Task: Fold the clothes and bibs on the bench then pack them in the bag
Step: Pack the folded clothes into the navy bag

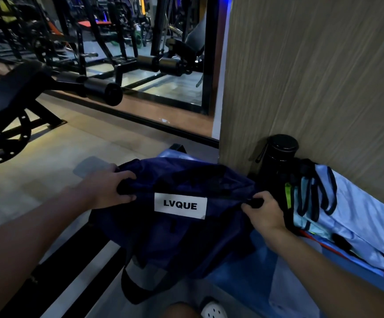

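Centrally, I hold the navy bag [175, 237] stretched between both hands: my left hand [110, 189] curls its fingers over the bag's upper left edge, my right hand [264, 214] pinches the upper right edge at a dark tab, and the white label [180, 205] reading LVQUE sits midway between them. Just right of my right hand, light-blue bibs [347, 214] with dark trim lie heaped on the blue bench [239, 278], with a black bottle [280, 157] standing beyond that hand's knuckles. Below my left wrist, the bag's strap [126, 288] hangs in a loop.
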Tool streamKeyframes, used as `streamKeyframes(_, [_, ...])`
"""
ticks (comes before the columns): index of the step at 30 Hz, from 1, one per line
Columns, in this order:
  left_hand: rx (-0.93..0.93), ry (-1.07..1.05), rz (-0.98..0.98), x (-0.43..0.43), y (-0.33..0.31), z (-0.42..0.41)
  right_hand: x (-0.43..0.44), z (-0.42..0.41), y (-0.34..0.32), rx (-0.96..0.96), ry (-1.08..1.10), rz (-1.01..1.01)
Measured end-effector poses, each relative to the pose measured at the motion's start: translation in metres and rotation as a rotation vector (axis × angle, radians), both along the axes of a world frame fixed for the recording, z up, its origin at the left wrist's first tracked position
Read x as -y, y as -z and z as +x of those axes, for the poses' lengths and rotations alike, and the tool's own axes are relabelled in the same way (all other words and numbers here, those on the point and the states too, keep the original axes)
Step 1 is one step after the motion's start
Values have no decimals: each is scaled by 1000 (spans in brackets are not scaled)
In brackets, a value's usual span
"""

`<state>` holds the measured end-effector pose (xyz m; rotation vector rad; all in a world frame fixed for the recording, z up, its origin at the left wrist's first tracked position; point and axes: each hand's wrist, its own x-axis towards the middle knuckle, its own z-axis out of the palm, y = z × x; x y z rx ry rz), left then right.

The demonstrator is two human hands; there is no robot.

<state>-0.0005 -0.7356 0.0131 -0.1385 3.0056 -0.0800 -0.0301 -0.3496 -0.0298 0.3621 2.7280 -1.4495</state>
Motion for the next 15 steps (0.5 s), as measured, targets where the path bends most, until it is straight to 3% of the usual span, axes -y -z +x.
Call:
streamKeyframes(6, [-66,-84,236,3,3,11,5,4,-3,-71,86,-258])
streamKeyframes(15, [-250,-69,340,6,-59,60,7,23,-51,-263,23,-320])
